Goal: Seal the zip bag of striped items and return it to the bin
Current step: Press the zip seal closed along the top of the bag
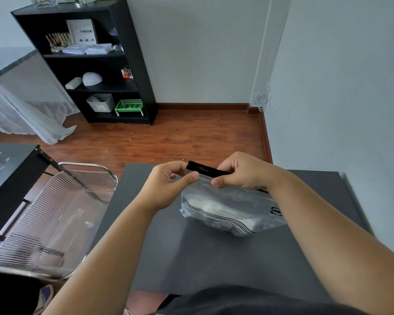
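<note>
Zip bag point(228, 208) is pinched along its black strip by left hand point(166, 185) and right hand point(241, 172); its 3 o'clock end is hidden by the right forearm.

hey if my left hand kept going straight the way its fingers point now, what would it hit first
Most likely the right hand, which faces the left hand across the black zip strip that both pinch at the top of the zip bag. Depth is hard to judge here.

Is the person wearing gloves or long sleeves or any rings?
No gloves, and no sleeves show: both forearms are bare all the way to the picture's edge. The left hand and right hand show no rings, watch or bracelet. A dark garment covers the body at the bottom.
</note>
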### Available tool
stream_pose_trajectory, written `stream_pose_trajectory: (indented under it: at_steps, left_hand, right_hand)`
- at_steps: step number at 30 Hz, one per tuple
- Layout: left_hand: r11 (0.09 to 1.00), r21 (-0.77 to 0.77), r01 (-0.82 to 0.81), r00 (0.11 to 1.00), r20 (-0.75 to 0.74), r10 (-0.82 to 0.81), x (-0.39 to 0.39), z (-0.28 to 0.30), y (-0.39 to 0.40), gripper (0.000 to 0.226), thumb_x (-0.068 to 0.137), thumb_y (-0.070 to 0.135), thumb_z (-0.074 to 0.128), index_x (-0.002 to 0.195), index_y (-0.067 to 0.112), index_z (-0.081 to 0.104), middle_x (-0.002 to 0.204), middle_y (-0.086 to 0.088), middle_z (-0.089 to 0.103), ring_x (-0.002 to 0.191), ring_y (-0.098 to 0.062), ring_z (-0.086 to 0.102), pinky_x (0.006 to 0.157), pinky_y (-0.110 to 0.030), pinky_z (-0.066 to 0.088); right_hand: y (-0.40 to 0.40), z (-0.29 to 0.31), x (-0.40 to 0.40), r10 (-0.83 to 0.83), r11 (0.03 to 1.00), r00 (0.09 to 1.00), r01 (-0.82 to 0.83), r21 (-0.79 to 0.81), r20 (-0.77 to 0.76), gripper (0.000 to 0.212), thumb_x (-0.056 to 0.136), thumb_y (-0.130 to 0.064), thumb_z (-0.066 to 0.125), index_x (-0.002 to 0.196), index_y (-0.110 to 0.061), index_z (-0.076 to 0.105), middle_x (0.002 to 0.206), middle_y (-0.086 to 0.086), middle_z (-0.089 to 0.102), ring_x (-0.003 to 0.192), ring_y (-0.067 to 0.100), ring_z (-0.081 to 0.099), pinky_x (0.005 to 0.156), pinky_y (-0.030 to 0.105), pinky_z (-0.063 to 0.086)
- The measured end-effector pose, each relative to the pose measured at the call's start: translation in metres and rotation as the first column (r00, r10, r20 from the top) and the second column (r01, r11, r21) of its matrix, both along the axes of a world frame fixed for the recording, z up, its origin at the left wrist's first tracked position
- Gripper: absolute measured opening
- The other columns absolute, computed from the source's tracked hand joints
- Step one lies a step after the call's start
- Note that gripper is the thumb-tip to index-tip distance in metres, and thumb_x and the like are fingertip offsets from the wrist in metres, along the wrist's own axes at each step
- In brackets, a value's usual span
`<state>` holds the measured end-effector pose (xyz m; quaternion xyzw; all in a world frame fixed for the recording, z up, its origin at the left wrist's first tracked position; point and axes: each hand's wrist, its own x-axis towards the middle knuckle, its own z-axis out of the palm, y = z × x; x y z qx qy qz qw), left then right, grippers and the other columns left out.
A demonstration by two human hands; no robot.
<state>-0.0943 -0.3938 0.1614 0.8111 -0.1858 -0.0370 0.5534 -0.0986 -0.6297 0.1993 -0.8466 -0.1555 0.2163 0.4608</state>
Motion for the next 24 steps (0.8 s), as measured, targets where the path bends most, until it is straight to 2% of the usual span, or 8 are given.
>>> stream_pose_trajectory:
  at_steps: [2,5,9,13,15,18,22,24]
  left_hand:
    - [0.999,-0.022,-0.032,0.999,0.012,0.032,-0.001,-0.001,0.003,0.019,0.08,0.045,0.07,0.085,0.026,0.073,0.075,0.017,0.069,0.071,-0.003,0.06,0.076,-0.037,0.044]
    - [0.998,-0.004,-0.056,0.997,0.062,0.056,-0.003,0.0,0.006,0.013,0.082,0.038,0.071,0.083,0.026,0.073,0.073,0.019,0.068,0.07,0.0,0.058,0.075,-0.028,0.04]
    - [0.998,0.009,-0.067,0.992,0.109,0.066,-0.004,0.001,0.009,0.012,0.081,0.041,0.069,0.083,0.029,0.072,0.077,0.013,0.071,0.075,0.0,0.061,0.076,-0.018,0.039]
    - [0.997,-0.064,-0.048,0.999,-0.006,0.048,-0.001,0.002,0.012,0.006,0.081,0.031,0.071,0.084,0.033,0.076,0.083,0.002,0.075,0.074,-0.007,0.06,0.077,-0.047,0.047]
    - [0.998,-0.06,-0.027,0.999,-0.038,0.025,0.0,0.002,0.013,0.009,0.081,0.032,0.071,0.086,0.036,0.077,0.081,0.002,0.076,0.074,-0.008,0.06,0.078,-0.05,0.049]
    - [0.999,-0.051,-0.018,1.0,-0.011,0.018,0.001,0.001,0.015,0.014,0.084,0.028,0.069,0.088,0.038,0.077,0.079,0.01,0.075,0.074,-0.005,0.059,0.076,-0.04,0.048]
    - [0.998,0.02,-0.053,0.994,0.092,0.051,0.006,0.0,0.025,0.01,0.084,0.03,0.066,0.088,0.033,0.075,0.072,0.022,0.067,0.069,0.003,0.053,0.072,-0.014,0.038]
    - [0.998,-0.004,-0.07,0.995,0.066,0.07,0.008,-0.003,0.031,0.007,0.084,0.03,0.067,0.082,0.03,0.074,0.065,0.024,0.061,0.063,0.003,0.049,0.067,-0.014,0.036]
  right_hand:
    - [0.002,0.001,0.0,0.006,1.0,1.0,-0.006,-0.002,-0.013,0.022,0.079,-0.04,0.078,0.075,-0.019,0.076,0.061,0.003,0.053,0.058,0.015,0.042,0.059,0.028,0.032]
    - [0.01,0.003,0.001,-0.009,1.0,1.0,0.01,0.009,-0.011,0.023,0.075,-0.047,0.08,0.088,-0.029,0.078,0.062,-0.012,0.065,0.056,0.003,0.054,0.056,0.015,0.042]
    - [0.027,0.005,0.005,-0.065,0.998,0.994,0.063,0.03,0.083,0.017,0.077,-0.037,0.081,0.08,-0.02,0.077,0.057,-0.014,0.062,0.051,-0.001,0.051,0.051,0.01,0.039]
    - [0.037,0.008,0.007,-0.059,0.998,0.991,0.056,0.029,0.118,0.012,0.078,-0.026,0.081,0.076,-0.016,0.075,0.06,-0.009,0.059,0.055,0.005,0.048,0.053,0.016,0.037]
    - [0.04,0.009,0.008,-0.048,0.999,0.991,0.047,0.01,0.121,0.011,0.078,-0.023,0.08,0.075,-0.015,0.074,0.061,-0.005,0.059,0.057,0.009,0.048,0.053,0.017,0.036]
    - [0.047,0.009,0.01,-0.058,0.998,0.989,0.061,-0.019,0.135,0.011,0.079,-0.026,0.079,0.077,-0.016,0.074,0.063,-0.006,0.06,0.057,0.007,0.049,0.054,0.017,0.038]
    - [0.048,0.01,0.013,-0.07,0.989,0.995,0.077,-0.123,0.064,0.016,0.078,-0.041,0.079,0.077,-0.025,0.076,0.072,-0.001,0.071,0.06,0.005,0.058,0.062,0.024,0.048]
    - [0.044,0.012,0.014,-0.083,0.981,0.996,0.086,-0.174,0.029,0.014,0.078,-0.041,0.079,0.073,-0.028,0.075,0.071,-0.004,0.071,0.062,0.005,0.06,0.066,0.028,0.049]
